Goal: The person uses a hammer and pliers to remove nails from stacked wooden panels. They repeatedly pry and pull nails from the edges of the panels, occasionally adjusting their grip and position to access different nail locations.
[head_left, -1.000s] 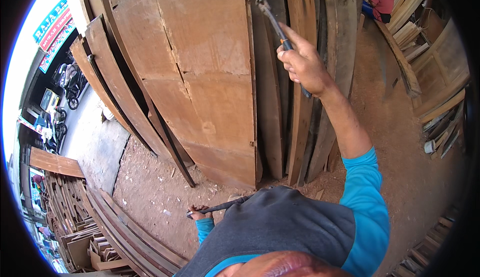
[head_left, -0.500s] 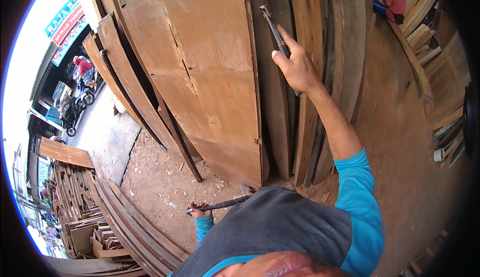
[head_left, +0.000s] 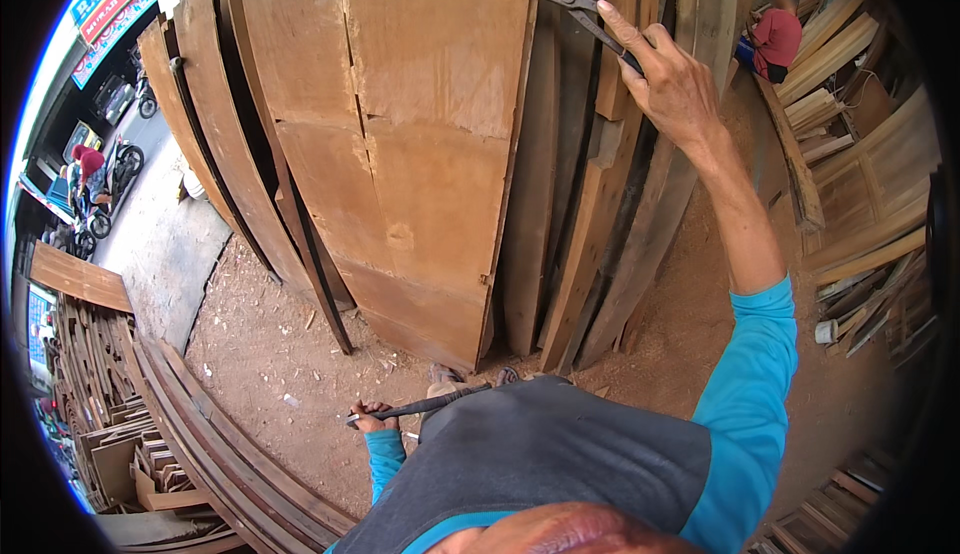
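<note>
My right hand (head_left: 675,84) is raised at the upper right, closed round the handles of metal pincers (head_left: 590,22). The index finger lies along them. The jaws point up and left, in front of the edge of a wide brown wooden panel (head_left: 420,194), and I cannot tell whether they touch it. Low at the left, my left hand (head_left: 372,416) is closed round a long dark bar (head_left: 425,404). One end sticks out past the fingers, and the other runs toward my body. My feet show partly at the panel's foot.
Several upright planks (head_left: 580,254) lean right of the panel, with more boards (head_left: 225,114) to its left. Long curved boards (head_left: 220,434) lie at the lower left beside stacked offcuts. A person in red (head_left: 775,39) sits by a timber pile at the right; motorbikes (head_left: 125,159) stand outside.
My right hand has moved right and up with the pincers, while the view has shifted. My left hand keeps hold of the bar. The planks right of the panel look moved or tilted.
</note>
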Demonstrator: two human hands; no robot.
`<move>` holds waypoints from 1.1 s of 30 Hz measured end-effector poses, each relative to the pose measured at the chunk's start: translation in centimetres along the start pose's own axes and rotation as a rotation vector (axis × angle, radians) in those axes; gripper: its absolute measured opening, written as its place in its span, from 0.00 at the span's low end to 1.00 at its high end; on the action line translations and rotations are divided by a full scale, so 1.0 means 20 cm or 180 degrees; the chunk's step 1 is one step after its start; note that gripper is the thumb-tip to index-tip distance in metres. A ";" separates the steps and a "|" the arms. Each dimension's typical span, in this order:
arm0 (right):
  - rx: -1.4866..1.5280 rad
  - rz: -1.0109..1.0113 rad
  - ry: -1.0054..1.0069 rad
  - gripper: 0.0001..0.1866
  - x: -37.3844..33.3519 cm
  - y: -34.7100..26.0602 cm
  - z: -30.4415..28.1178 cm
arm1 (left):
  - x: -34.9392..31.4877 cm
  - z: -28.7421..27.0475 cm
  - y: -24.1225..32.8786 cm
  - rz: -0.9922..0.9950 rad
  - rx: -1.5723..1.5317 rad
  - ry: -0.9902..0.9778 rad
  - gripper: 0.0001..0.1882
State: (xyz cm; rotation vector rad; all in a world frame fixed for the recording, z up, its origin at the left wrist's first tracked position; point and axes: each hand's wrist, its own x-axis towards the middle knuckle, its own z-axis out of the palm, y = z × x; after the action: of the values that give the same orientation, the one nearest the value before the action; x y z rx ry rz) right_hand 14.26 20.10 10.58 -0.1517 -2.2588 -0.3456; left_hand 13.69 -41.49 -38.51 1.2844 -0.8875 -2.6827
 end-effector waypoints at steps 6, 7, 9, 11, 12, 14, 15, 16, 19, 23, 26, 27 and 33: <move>0.0258 -0.0458 0.0798 0.44 0.09 -0.06 -0.05 | 0.00 0.06 -0.04 0.0009 0.0103 0.0070 0.14; 0.0245 -0.0563 0.0853 0.44 0.10 -0.05 -0.03 | -0.01 0.08 -0.04 -0.0050 0.0123 0.0084 0.14; 0.0088 -0.0548 0.0634 0.45 0.08 -0.02 -0.01 | 0.02 0.09 -0.04 -0.0057 0.0247 0.0066 0.14; -0.0181 -0.0349 0.0089 0.45 0.06 0.02 0.04 | 0.05 0.09 -0.05 -0.0040 0.0223 0.0038 0.14; -0.0182 -0.0339 0.0133 0.46 0.06 0.02 0.04 | 0.06 0.10 -0.06 -0.0031 0.0202 0.0021 0.13; -0.0169 -0.0321 0.0224 0.47 0.04 0.00 0.03 | 0.09 0.09 -0.03 -0.0029 0.0155 -0.0004 0.13; -0.0098 -0.0315 0.0322 0.46 0.05 -0.02 0.02 | 0.09 0.07 -0.02 -0.0021 0.0131 -0.0013 0.12; -0.0028 -0.0308 0.0419 0.46 0.07 -0.04 0.00 | 0.10 0.06 -0.02 -0.0011 0.0113 0.0042 0.12; 0.0233 -0.0425 0.0827 0.46 0.12 -0.06 -0.04 | 0.11 0.06 -0.01 0.0003 0.0135 0.0134 0.12; -0.0248 -0.0373 0.0239 0.49 0.08 0.01 0.00 | 0.03 0.14 -0.01 -0.0017 0.0175 0.0121 0.11; -0.0772 -0.0072 -0.0578 0.52 0.01 0.08 0.05 | 0.07 0.15 -0.03 -0.0030 0.0147 0.0068 0.12; -0.0814 0.0003 -0.0749 0.52 -0.01 0.09 0.05 | 0.09 0.13 -0.03 -0.0028 0.0133 0.0050 0.12; -0.0188 -0.0220 0.0094 0.50 0.02 0.01 0.00 | 0.12 0.13 -0.04 -0.0132 0.0106 0.0032 0.11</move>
State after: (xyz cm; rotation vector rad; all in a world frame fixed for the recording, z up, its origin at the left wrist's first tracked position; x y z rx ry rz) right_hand 14.05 20.33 10.86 -0.0990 -2.2295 -0.4488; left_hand 10.47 -40.20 -39.32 1.3365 -0.9182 -2.7013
